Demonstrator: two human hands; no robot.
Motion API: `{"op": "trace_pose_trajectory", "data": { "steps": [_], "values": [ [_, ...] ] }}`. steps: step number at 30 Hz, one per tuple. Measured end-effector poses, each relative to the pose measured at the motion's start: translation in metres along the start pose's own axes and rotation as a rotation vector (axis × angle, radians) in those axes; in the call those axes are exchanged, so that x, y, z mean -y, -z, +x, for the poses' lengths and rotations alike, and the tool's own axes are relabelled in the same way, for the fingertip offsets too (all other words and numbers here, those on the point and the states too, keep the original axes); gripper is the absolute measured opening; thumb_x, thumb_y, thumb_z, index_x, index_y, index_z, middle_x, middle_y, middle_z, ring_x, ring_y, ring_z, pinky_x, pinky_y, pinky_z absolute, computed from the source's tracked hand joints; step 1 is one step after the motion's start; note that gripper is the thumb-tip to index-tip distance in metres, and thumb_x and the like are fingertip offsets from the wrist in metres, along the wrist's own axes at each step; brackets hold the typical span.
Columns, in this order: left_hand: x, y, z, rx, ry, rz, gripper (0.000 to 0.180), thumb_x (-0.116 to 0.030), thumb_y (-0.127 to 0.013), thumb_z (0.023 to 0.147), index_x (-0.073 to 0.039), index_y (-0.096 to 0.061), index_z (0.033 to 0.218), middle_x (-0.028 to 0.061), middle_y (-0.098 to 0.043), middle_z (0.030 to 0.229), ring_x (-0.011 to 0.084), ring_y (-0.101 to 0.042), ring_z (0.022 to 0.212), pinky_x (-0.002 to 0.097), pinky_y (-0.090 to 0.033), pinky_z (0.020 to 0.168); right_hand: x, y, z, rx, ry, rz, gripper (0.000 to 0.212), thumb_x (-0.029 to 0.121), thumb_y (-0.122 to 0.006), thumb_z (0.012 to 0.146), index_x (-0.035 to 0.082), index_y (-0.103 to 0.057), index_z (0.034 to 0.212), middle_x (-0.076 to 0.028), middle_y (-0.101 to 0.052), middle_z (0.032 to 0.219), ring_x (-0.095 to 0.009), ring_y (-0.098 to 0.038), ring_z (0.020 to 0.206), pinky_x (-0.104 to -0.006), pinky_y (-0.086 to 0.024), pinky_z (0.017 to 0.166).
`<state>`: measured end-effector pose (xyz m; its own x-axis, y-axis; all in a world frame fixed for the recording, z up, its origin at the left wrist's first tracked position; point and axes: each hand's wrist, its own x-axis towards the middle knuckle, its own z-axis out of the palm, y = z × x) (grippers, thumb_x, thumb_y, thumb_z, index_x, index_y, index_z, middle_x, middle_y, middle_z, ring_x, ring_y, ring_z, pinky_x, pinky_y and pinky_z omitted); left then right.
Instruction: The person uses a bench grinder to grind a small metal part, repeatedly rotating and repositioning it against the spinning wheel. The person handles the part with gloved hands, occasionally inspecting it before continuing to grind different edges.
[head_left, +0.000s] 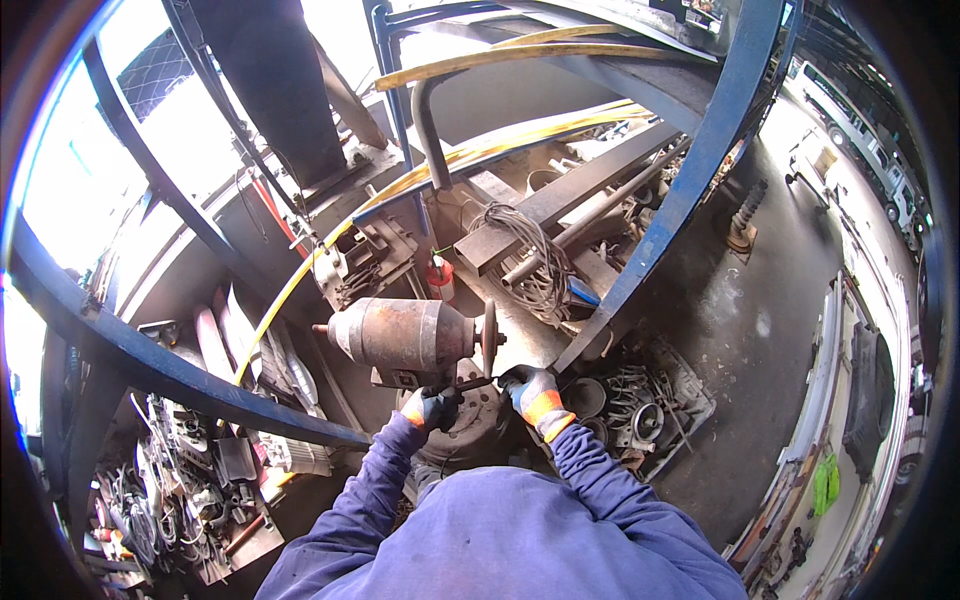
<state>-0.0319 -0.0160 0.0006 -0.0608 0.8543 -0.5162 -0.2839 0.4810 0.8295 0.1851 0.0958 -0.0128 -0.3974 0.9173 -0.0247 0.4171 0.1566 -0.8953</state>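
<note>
A rusty bench grinder [400, 335] stands in front of me on a round pedestal, its grinding wheel [489, 338] on the right end. Between my hands, just below the wheel, spans a thin dark metal bar [478, 382]. My left hand [433, 408], in a grey and orange work glove, is closed round the bar's left end, close under the motor housing. Gloved alike, my right hand [530, 390] pinches its right end. The bar lies at the wheel's lower edge; whether it touches the wheel cannot be made out.
Behind the grinder are a red-and-white bottle [440, 278], a coil of cable [525, 262] and a long steel beam [560, 200]. A blue rack post [680, 210] rises at right. A crate of metal parts [690, 395] sits right; piled scrap [180, 480] lies left.
</note>
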Motion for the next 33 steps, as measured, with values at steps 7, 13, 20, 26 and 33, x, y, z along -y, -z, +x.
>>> {"op": "trace_pose_trajectory", "data": {
  "steps": [7,13,20,26,33],
  "values": [
    [0.000,-0.006,0.002,-0.023,-0.021,-0.011,0.031,-0.027,-0.061,0.096,0.003,-0.067,0.095,0.0002,-0.052,0.058,0.0115,-0.046,0.048,0.0292,-0.034,0.045,-0.020,-0.007,0.004,0.029,-0.081,0.128,0.009,0.007,-0.067,0.089,0.000,-0.072,0.091,-0.006,-0.070,0.071,-0.013,-0.061,0.062,-0.0302,-0.048,0.060],
    [-0.007,-0.019,0.004,-0.038,0.059,-0.028,0.030,-0.027,-0.062,0.096,0.003,-0.067,0.097,-0.0006,-0.051,0.060,0.0102,-0.045,0.049,0.0281,-0.033,0.045,-0.015,0.006,0.001,0.027,-0.153,0.193,0.008,0.007,-0.068,0.090,0.000,-0.071,0.089,-0.005,-0.070,0.072,-0.012,-0.060,0.061,-0.0288,-0.047,0.059],
    [-0.025,-0.021,-0.006,0.169,0.074,-0.053,0.029,-0.025,-0.061,0.097,0.002,-0.067,0.104,-0.0017,-0.053,0.065,0.0094,-0.047,0.052,0.0268,-0.035,0.047,0.022,0.044,-0.013,-0.006,0.072,0.188,0.008,0.007,-0.070,0.088,0.003,-0.073,0.095,-0.003,-0.070,0.074,-0.010,-0.057,0.059,-0.0257,-0.046,0.058],
    [-0.033,-0.021,-0.002,0.211,0.040,0.004,0.029,-0.024,-0.061,0.097,0.002,-0.067,0.108,-0.0030,-0.053,0.066,0.0080,-0.046,0.053,0.0258,-0.036,0.048,-0.001,0.047,-0.008,-0.001,0.183,0.194,0.013,0.000,-0.070,0.085,0.002,-0.073,0.097,-0.006,-0.074,0.088,-0.011,-0.067,0.079,-0.0237,-0.053,0.074],
    [-0.026,-0.027,0.010,0.217,0.020,-0.063,0.028,-0.020,-0.061,0.096,0.004,-0.063,0.110,-0.0013,-0.051,0.067,0.0109,-0.046,0.053,0.0278,-0.036,0.048,-0.028,0.040,-0.011,0.003,-0.092,0.391,0.017,-0.008,-0.064,0.085,0.000,-0.072,0.099,-0.006,-0.073,0.089,-0.012,-0.067,0.083,-0.0261,-0.054,0.079]
  ]
}}
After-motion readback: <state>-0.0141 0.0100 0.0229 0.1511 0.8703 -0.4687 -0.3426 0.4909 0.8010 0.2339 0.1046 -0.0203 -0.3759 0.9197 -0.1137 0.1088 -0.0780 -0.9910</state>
